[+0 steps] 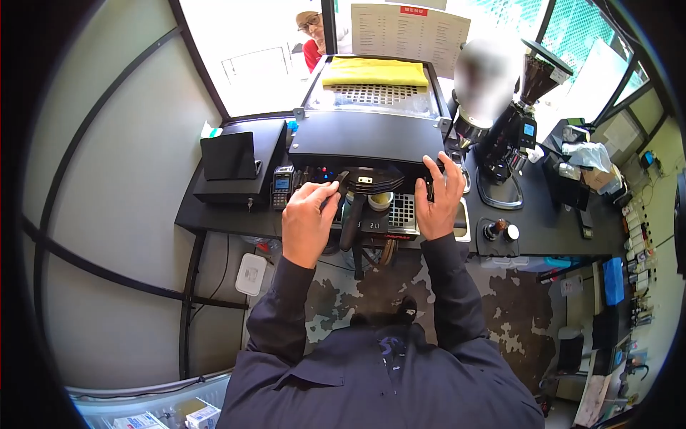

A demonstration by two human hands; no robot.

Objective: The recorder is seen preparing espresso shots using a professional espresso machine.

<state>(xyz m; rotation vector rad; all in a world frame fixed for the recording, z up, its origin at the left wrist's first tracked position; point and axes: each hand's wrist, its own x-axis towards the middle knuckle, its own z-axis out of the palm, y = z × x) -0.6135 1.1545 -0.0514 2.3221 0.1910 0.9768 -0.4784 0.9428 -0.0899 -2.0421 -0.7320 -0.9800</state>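
An espresso machine (370, 131) stands before me on the black counter. My left hand (310, 220) pinches a small black lever (341, 178) at the left of the brewing group, thumb against fingertips. The black handle of a portafilter (351, 224) points toward me from the group. Beneath it, a cup (380, 200) with yellowish-brown liquid sits on a small digital scale (375, 222) over the drip tray grate (402, 210). My right hand (441, 206) is raised at the machine's front right edge, fingers spread. A black knob or lever lies beside its thumb; contact cannot be made out.
Coffee grinders (504, 139) stand right of the machine, with a tamper (496, 228) on a mat nearer me. A card terminal (282, 186) and tablet (229, 155) are at left. A yellow cloth (375, 72) lies on the machine. Outside the window is a person (312, 37).
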